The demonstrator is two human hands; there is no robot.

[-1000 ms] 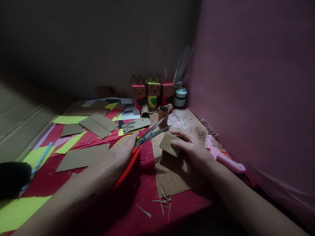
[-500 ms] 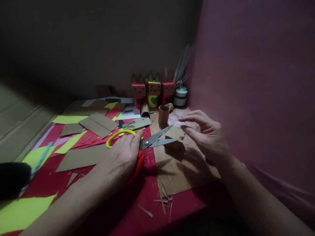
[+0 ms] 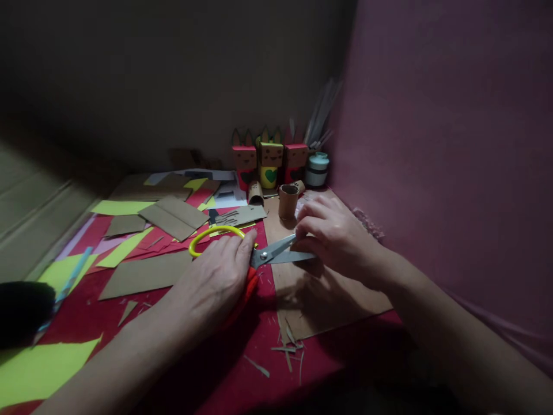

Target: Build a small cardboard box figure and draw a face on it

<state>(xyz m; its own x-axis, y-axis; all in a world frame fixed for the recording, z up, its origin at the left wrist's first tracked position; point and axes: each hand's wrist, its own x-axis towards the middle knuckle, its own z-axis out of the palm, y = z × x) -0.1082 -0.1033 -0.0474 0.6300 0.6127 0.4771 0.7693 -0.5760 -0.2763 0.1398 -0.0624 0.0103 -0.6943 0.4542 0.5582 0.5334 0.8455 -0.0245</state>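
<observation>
My left hand (image 3: 216,276) is closed round the handles of a pair of scissors (image 3: 272,252) with one yellow and one orange loop; the grey blades point right and stand apart. My right hand (image 3: 334,233) is curled over the blade tips, fingers bent and pressed together over a small brown card piece that is hidden beneath them. Both hands rest above a large brown cardboard sheet (image 3: 319,300) lying on the red table cover (image 3: 242,369).
An upright brown cardboard tube (image 3: 287,200) stands just behind the scissors. Three paper box figures (image 3: 270,158) and a small jar (image 3: 317,168) line the back corner. Brown, yellow and red paper pieces (image 3: 173,218) cover the left. A pink wall (image 3: 432,144) closes the right.
My right hand let the card piece down, lifted, then came down curled over it at the blade tips. The scissors turned so the yellow loop shows, and the pink tool is now hidden.
</observation>
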